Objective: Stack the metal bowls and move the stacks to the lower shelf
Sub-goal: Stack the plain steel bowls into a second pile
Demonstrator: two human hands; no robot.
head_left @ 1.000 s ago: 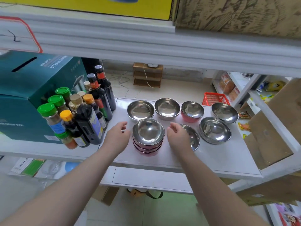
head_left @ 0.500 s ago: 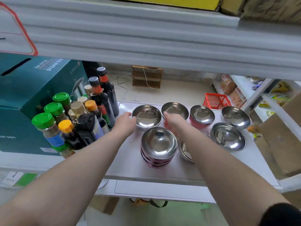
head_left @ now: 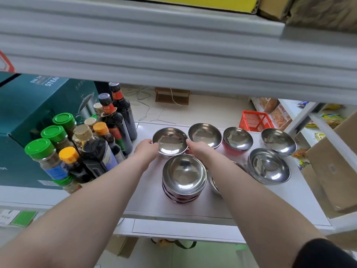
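Metal bowl [head_left: 170,142] sits gripped between both hands, left [head_left: 146,150] and right [head_left: 199,149].

My left hand [head_left: 146,150] and right hand [head_left: 200,149] are bare: no gloves, rings or watch. My forearms are uncovered. A black sleeve [head_left: 326,254] covers my right upper arm.

Silver bowls [head_left: 269,166]; one red-sided bowl [head_left: 236,141]; green-capped jars [head_left: 41,149]; teal box [head_left: 29,113]; red basket [head_left: 255,120].

A small shop: white shelving [head_left: 193,211] stocked with sauce bottles [head_left: 116,120], boxed goods [head_left: 29,113], packaged snacks [head_left: 276,115].
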